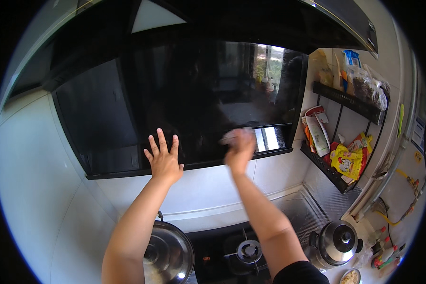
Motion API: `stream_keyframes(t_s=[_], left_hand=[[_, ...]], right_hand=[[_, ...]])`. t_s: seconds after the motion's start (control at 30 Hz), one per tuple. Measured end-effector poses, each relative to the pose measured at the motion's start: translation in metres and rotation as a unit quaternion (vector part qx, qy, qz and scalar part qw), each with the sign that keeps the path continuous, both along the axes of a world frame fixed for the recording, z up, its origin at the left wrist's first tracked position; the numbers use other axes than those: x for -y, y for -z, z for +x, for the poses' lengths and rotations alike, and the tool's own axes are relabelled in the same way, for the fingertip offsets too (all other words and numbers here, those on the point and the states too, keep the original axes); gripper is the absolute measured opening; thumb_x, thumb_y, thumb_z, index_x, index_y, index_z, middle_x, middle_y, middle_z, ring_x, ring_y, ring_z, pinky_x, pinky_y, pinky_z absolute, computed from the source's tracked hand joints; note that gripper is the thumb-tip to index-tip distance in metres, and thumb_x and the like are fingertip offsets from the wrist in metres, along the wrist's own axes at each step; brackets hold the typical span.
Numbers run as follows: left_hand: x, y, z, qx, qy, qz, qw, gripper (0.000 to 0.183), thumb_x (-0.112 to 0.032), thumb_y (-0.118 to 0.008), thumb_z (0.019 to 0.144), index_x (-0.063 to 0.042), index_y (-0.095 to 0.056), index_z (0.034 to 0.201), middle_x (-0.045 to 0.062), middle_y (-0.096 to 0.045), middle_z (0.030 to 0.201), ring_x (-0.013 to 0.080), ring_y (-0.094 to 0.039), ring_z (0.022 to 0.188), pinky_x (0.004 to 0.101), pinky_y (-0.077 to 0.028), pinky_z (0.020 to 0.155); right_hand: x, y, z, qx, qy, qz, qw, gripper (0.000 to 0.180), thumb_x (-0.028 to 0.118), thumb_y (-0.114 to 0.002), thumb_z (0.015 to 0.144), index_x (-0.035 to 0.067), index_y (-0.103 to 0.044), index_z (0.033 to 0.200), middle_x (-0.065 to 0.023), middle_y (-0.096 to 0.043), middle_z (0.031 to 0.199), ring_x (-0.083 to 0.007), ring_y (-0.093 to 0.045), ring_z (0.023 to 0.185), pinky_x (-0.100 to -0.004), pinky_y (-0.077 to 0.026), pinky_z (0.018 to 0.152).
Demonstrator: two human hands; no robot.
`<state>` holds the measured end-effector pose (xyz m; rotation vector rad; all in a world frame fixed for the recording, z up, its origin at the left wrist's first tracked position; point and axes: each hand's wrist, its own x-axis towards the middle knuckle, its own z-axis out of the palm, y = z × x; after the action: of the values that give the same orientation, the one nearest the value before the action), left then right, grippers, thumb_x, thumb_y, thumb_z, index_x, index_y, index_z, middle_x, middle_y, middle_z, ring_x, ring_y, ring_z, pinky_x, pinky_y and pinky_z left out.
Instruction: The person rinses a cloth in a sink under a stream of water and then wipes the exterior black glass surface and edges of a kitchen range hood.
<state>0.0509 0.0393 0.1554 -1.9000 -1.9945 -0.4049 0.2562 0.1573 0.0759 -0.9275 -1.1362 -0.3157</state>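
Observation:
A glossy black range hood panel [195,88] fills the wall before me and reflects a window on its right side. My left hand [164,158] rests against its lower part with the fingers spread and nothing held. To the right, my right hand [240,147] presses a wadded, pale cloth [230,136] to the panel near its lower edge. That hand and the cloth are blurred, so the cloth's exact kind is unclear. Some dull smears show on the glass above the right hand.
Below lies a black gas stove [213,245] with a burner [249,251] and a lidded pan [170,248]. A steel pot [337,245] stands at right, near several bottles [385,255] and a bowl of food [350,277]. A black wall rack [348,101] holds packets [348,159].

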Motion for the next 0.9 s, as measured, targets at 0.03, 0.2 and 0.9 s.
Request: stream_keyframes(t_s=[0.03,0.2,0.9], left_hand=[[0.001,0.0,0.0,-0.005,-0.005,0.0,1.0,0.094,-0.029,-0.076,0.078,-0.02,-0.021,0.153,0.023,0.014,0.157,0.0477,0.005,0.145,0.0647,-0.015,0.111],[0.003,-0.001,-0.011,0.007,0.009,0.045,0.999,0.092,-0.024,-0.076,0.074,-0.02,-0.028,0.152,0.017,0.007,0.16,0.0425,-0.003,0.146,0.0692,-0.013,0.109],[-0.006,-0.043,0.053,-0.123,0.042,0.071,0.989,0.082,-0.027,-0.073,0.078,-0.017,-0.034,0.149,0.025,-0.001,0.158,0.0441,-0.002,0.146,0.068,-0.007,0.11]], right_hand=[[0.016,0.001,-0.031,0.088,-0.038,0.002,0.995,0.043,-0.008,-0.059,0.072,0.011,-0.066,0.11,-0.0154,-0.058,0.119,-0.0377,-0.052,0.111,-0.0434,-0.042,0.095],[0.078,-0.029,-0.087,0.272,-0.107,0.146,0.945,0.037,0.007,-0.06,0.076,0.016,-0.069,0.111,-0.0139,-0.051,0.135,-0.0389,-0.052,0.111,-0.0455,-0.043,0.091],[-0.007,-0.107,0.08,-0.012,0.069,0.121,0.99,0.047,-0.012,-0.058,0.073,0.011,-0.065,0.113,-0.0217,-0.055,0.121,-0.0411,-0.053,0.111,-0.046,-0.044,0.094]])
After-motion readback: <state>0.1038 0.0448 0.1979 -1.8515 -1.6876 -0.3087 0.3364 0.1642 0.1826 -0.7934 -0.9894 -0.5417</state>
